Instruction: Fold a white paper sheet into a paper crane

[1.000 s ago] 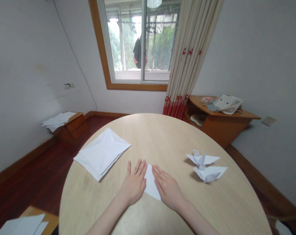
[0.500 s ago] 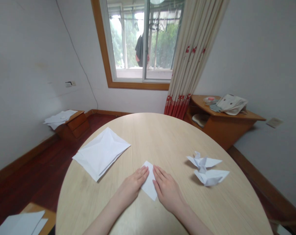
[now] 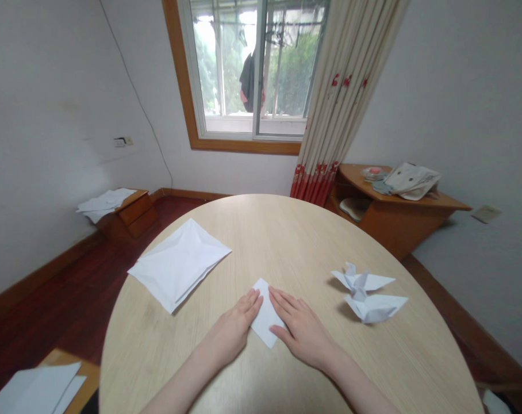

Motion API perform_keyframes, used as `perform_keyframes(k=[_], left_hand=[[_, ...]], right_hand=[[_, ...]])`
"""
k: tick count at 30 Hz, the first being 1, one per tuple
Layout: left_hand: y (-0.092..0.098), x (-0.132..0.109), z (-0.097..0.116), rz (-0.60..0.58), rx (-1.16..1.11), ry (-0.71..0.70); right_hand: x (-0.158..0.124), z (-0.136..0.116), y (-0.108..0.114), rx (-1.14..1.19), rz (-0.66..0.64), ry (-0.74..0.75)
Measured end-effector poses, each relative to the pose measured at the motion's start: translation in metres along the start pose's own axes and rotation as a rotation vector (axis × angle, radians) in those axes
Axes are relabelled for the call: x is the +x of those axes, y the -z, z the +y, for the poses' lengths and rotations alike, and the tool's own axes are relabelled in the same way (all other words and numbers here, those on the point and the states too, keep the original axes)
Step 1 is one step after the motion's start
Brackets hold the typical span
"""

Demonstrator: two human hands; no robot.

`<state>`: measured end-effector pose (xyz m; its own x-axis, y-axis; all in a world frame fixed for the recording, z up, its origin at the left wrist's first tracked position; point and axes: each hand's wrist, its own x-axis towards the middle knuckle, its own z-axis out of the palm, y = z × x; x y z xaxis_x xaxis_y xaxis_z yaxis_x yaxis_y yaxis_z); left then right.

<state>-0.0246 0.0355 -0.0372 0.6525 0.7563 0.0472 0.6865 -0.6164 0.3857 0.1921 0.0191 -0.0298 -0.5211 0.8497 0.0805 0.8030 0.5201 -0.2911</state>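
A small folded white paper diamond (image 3: 266, 313) lies on the pale wood round table (image 3: 287, 230), between my hands. My left hand (image 3: 229, 330) rests flat with its fingertips at the paper's left edge. My right hand (image 3: 302, 328) lies flat against the right edge, fingers spread a little, with its thumb near the lower corner. Neither hand grips the paper. A large folded white paper square (image 3: 179, 264) lies to the left, apart from my hands. To the right are two white origami figures (image 3: 364, 296), one touching the other.
The round table's edge curves around the hands, with dark red wood floor beyond. A low wooden cabinet (image 3: 129, 213) holds white sheets at the left. A wooden corner shelf (image 3: 394, 213) holds a cloth bag at the right. More white sheets (image 3: 37, 391) lie at the lower left.
My hands have spread a little and turned, showing more of the paper diamond's upper corner. The whole view has shifted slightly, with the room tilting. The other papers stay in place on the table.
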Motion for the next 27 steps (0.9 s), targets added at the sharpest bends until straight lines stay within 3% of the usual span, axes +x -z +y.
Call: perform_keyframes(k=[4, 20, 27], left_hand=[[0.013, 0.000, 0.003, -0.042, -0.050, 0.006], [0.029, -0.003, 0.006, -0.049, -0.155, -0.021], [0.032, -0.005, 0.016, -0.010, -0.045, -0.014]], right_hand=[[-0.005, 0.001, 0.009, 0.091, -0.099, -0.029], [-0.008, -0.001, 0.018, 0.088, -0.012, 0.056], [-0.010, -0.002, 0.010, 0.031, 0.065, 0.095]])
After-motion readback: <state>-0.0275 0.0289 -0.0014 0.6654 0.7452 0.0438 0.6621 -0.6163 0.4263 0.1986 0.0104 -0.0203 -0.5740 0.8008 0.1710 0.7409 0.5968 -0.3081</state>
